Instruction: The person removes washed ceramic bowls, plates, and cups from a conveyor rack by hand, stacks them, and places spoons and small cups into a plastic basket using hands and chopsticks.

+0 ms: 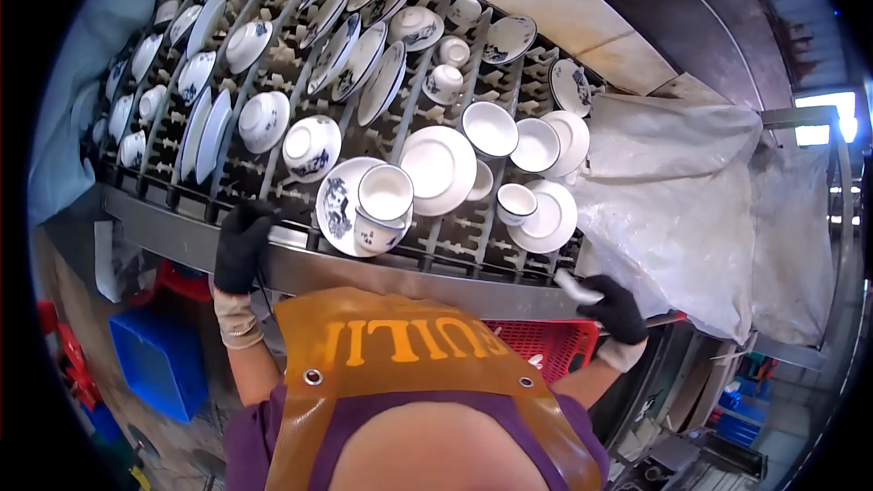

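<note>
My left hand, in a black glove, rests at the metal front edge of a rack conveyor; its fingers curl over the edge, and what they hold, if anything, is hidden. On the right, my right hand, also black-gloved, is closed on a small white piece near the conveyor's front right corner. Nearest to my right hand lies a white saucer with a small cup. A patterned plate carrying two bowls, the upper one facing up, sits right of my left hand.
Several plates and bowls stand in the pegs further back, such as a tilted plate and an overturned bowl. A plastic curtain hangs at the right. Below are a red basket and a blue crate.
</note>
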Available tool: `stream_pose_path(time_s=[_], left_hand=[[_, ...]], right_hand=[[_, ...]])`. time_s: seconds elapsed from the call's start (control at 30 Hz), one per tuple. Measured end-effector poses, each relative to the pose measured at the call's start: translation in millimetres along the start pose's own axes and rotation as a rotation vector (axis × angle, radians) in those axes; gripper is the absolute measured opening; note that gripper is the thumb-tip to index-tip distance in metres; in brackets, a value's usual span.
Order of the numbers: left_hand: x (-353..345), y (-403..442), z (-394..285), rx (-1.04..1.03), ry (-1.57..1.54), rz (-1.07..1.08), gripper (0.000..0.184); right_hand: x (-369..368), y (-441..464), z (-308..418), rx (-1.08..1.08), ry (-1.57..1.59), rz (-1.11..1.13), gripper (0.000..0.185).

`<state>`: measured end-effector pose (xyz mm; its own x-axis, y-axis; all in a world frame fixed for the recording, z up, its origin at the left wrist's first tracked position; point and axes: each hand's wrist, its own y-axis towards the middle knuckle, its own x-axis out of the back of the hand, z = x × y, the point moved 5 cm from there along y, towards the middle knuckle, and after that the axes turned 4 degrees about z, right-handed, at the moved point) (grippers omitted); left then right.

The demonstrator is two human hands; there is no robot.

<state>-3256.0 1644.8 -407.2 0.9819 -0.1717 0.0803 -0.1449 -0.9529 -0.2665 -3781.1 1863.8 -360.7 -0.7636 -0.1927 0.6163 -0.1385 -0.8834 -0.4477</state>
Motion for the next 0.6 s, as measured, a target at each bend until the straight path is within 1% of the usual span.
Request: stream_pose_path(time_s=[0.03, 0.07, 0.1, 0.13, 0.17, 0.2, 0.23, 0.27, 0.3, 0.33, 0.4, 0.43, 0.47, 0.53, 0.57, 0.6], left_hand=[[-22, 3, -17, 0.102, 0.097, 0.187, 0.015], [-44, 8, -24, 0.114, 0.09, 0.254, 0.021], [-63, 15, -22, 0.033, 0.049, 0.367, 0.03], [-83, 15, -39, -0.12, 0.186, 0.455, 0.036], [-102, 19, -45, -0.283, 0.185, 0.556, 0.04], [-117, 21, -46, -0.449, 0.183, 0.651, 0.044], [-126, 24, -42, -0.514, 0.36, 0.653, 0.044], [-133, 25, -39, -0.576, 0.538, 0.646, 0.045], [-141, 24, -39, -0.613, 0.621, 0.662, 0.041], [-144, 27, -34, -0.618, 0.626, 0.646, 0.041], [-148, 36, -11, -0.394, 0.743, 0.76, 0.036], [-149, 32, -17, -0.455, 0.734, 0.732, 0.031], [-144, 32, -16, -0.451, 0.736, 0.706, 0.031], [-140, 29, -9, -0.575, 0.686, 0.64, 0.028], [-138, 31, -3, -0.514, 0.608, 0.615, 0.03], [-137, 32, 1, -0.457, 0.578, 0.636, 0.03]], right_hand=[[-2, -5, 2, -0.072, -0.051, -0.026, 0.035], [-9, -12, 4, -0.147, -0.098, -0.059, 0.039], [-13, 0, 5, -0.013, -0.177, -0.187, 0.037], [-15, 20, 30, -0.01, -0.208, -0.311, 0.034], [-20, 46, 45, 0.0, -0.03, -0.418, 0.029], [-27, 78, 39, 0.227, -0.26, -0.552, 0.028], [-35, 110, 53, 0.357, -0.239, -0.592, 0.029], [-41, 143, 80, 0.456, -0.31, -0.528, 0.026], [-55, 165, 101, 0.551, -0.476, -0.604, 0.025], [-66, 186, 112, 0.649, -0.643, -0.678, 0.024], [-81, 250, 96, 0.652, -0.65, -0.38, 0.027], [-78, 271, 89, 0.577, -0.602, -0.248, 0.029], [-68, 288, 86, 0.456, -0.324, -0.138, 0.028], [-49, 306, 89, 0.455, 0.343, -0.048, 0.028], [-38, 314, 92, 0.418, 0.384, -0.12, 0.024], [-27, 331, 77, 0.367, 0.317, -0.321, 0.024]])
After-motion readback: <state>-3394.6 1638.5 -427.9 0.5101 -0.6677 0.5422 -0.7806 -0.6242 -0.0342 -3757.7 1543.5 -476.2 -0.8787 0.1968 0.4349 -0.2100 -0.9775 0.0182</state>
